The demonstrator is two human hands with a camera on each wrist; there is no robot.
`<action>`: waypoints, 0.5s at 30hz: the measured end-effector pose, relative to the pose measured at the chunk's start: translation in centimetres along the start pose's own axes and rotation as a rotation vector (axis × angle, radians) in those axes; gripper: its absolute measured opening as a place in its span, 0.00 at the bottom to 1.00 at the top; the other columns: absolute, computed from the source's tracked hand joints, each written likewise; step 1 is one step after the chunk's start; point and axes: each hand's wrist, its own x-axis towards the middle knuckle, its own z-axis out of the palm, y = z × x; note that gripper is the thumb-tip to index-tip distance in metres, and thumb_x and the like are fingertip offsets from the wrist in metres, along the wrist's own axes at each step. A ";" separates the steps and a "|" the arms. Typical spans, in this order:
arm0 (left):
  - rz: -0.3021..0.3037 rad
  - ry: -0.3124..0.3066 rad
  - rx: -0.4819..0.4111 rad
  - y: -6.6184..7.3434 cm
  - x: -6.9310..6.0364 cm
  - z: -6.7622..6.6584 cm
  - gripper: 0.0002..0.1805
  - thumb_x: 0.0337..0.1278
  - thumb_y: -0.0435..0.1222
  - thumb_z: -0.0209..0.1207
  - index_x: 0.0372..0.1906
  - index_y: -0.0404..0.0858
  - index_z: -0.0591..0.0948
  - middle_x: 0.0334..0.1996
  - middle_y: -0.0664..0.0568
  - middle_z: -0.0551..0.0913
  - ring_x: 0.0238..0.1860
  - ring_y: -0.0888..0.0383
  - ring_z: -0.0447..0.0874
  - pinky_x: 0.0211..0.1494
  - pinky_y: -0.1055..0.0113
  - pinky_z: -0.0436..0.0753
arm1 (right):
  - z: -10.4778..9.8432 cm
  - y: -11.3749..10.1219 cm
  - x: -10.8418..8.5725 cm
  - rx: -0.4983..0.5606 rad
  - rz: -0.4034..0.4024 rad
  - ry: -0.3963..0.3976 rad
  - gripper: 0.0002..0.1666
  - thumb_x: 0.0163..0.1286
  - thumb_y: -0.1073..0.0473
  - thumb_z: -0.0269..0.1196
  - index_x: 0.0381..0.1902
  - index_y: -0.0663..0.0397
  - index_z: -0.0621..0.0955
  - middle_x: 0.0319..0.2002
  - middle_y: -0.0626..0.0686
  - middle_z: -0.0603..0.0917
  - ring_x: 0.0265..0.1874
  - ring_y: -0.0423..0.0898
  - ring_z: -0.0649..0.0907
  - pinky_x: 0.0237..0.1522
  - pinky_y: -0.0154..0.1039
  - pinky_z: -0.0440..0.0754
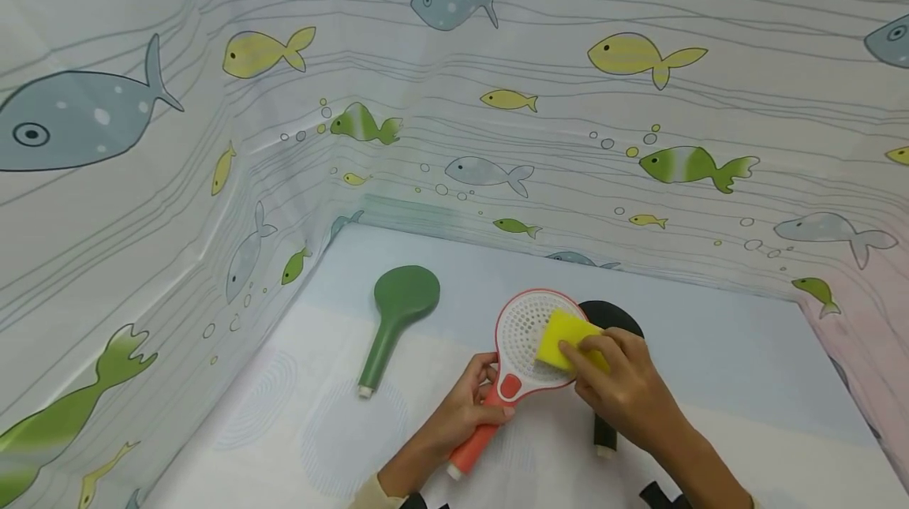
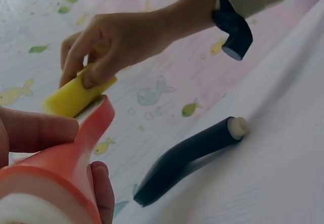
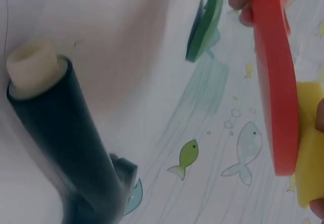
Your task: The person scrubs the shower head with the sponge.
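Red shower [image 1: 521, 327], just below centre frame and tipped up to the right, and here is the grip: left hand [image 1: 469, 402] clamped round its handle, right hand [image 1: 625, 379] pinching the yellow sponge [image 1: 557, 339] flat against the holed face! Now, the danger. That sponge pushes on the head's right side, well off the handle, so a hard rub could twist the shower in the left hand's hold. The sponge looks soft and is pinched by fingers and thumb; should it fold, it might slip free. And watch the black shower [image 1: 618, 316], right of centre, partly behind the red head and right hand: a wide sweep could knock it. Whether red touches black, I cannot tell. Over left of centre, the green shower [image 1: 401, 296] lies well apart, at little risk, I'd judge. Count them up: three showers, one red, one black, one green; one sponge; two hands, both busy.
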 end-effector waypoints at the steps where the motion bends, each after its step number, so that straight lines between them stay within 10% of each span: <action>1: 0.001 -0.002 0.004 0.0 0.0 0.0 0.38 0.53 0.30 0.63 0.69 0.44 0.62 0.46 0.51 0.71 0.45 0.58 0.79 0.45 0.70 0.79 | -0.1 0.3 0.0 -0.007 0.005 0.004 0.25 0.80 0.50 0.46 0.48 0.55 0.88 0.39 0.59 0.81 0.44 0.63 0.76 0.46 0.54 0.73; 11: 0.000 -0.016 0.033 -0.1 -0.2 0.4 0.39 0.51 0.29 0.65 0.69 0.43 0.63 0.45 0.51 0.70 0.46 0.58 0.78 0.46 0.71 0.78 | -1.3 3.3 0.3 -0.111 0.219 0.118 0.26 0.75 0.52 0.47 0.50 0.64 0.85 0.38 0.70 0.78 0.39 0.70 0.72 0.42 0.61 0.69; 15: -0.003 -0.014 0.033 0.0 -0.2 0.4 0.39 0.51 0.29 0.65 0.69 0.43 0.62 0.45 0.50 0.70 0.45 0.59 0.78 0.45 0.72 0.78 | -0.8 0.8 0.8 -0.011 0.131 0.103 0.24 0.74 0.51 0.50 0.49 0.60 0.87 0.38 0.64 0.81 0.41 0.66 0.75 0.46 0.57 0.70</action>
